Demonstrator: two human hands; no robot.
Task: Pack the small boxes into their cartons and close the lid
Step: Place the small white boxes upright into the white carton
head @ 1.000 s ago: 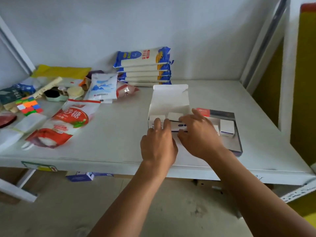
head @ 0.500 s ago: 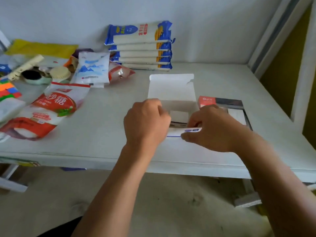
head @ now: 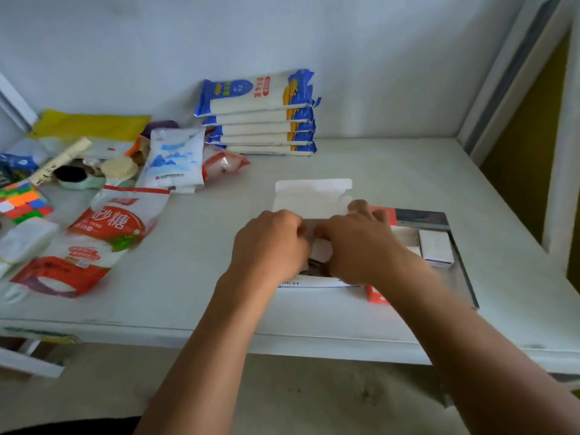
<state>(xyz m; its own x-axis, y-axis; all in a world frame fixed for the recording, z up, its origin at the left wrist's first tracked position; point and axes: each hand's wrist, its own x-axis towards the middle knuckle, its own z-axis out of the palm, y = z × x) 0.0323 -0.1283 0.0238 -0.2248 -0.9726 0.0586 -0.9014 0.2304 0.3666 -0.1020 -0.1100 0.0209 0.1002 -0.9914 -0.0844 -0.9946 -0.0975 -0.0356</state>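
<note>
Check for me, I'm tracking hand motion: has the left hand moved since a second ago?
Yes. The left hand has moved farther over the white carton, towards its raised lid.

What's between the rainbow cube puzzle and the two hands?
In the head view, a red and white sugar bag lies between the cube puzzle and the left hand; beyond it the right hand.

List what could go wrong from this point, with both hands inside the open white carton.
1. Both hands, left hand and right hand, crowd the white carton, hiding its contents; a small box could sit crooked and block the lid.
2. The carton lies near the table edge; a push might slide it off.
3. One small box in the tray could be forgotten.
</note>
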